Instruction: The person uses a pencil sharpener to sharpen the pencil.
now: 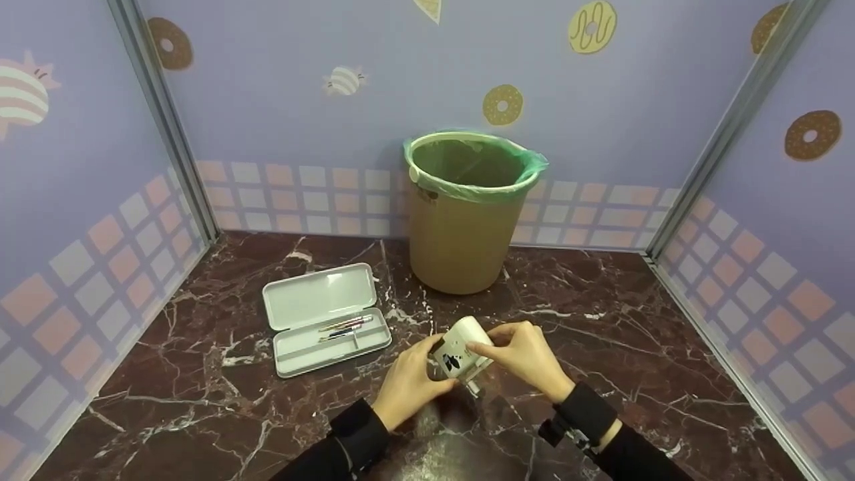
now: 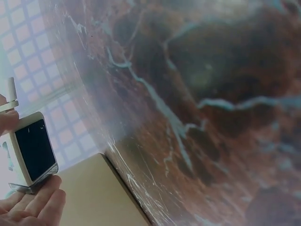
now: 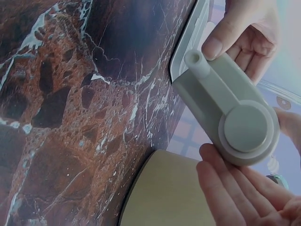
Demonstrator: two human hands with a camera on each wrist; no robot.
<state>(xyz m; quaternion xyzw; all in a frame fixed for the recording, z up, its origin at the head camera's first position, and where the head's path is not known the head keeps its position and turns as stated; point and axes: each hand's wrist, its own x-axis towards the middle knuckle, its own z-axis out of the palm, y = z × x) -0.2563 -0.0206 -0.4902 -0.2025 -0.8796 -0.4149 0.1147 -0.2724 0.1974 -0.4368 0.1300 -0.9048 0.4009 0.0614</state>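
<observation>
Both hands hold a white hand-crank pencil sharpener [image 1: 455,349] tilted above the dark marble surface. My left hand [image 1: 411,375] grips its left side, thumb along the near end. On the other side, my right hand [image 1: 529,356] pinches it between thumb and fingers. The right wrist view shows the crank arm [image 3: 218,87] folded along the body, with a round hub [image 3: 245,126] at one end. A dark panel [image 2: 35,149] on the sharpener faces the left wrist camera.
An open white pencil case [image 1: 320,297] lies to the left, with several slim pencils [image 1: 344,327] in its tray. Behind the hands stands a tan bin [image 1: 461,247] lined with a green bag [image 1: 534,164]. Patterned panels [image 1: 267,100] enclose the surface at the back and sides.
</observation>
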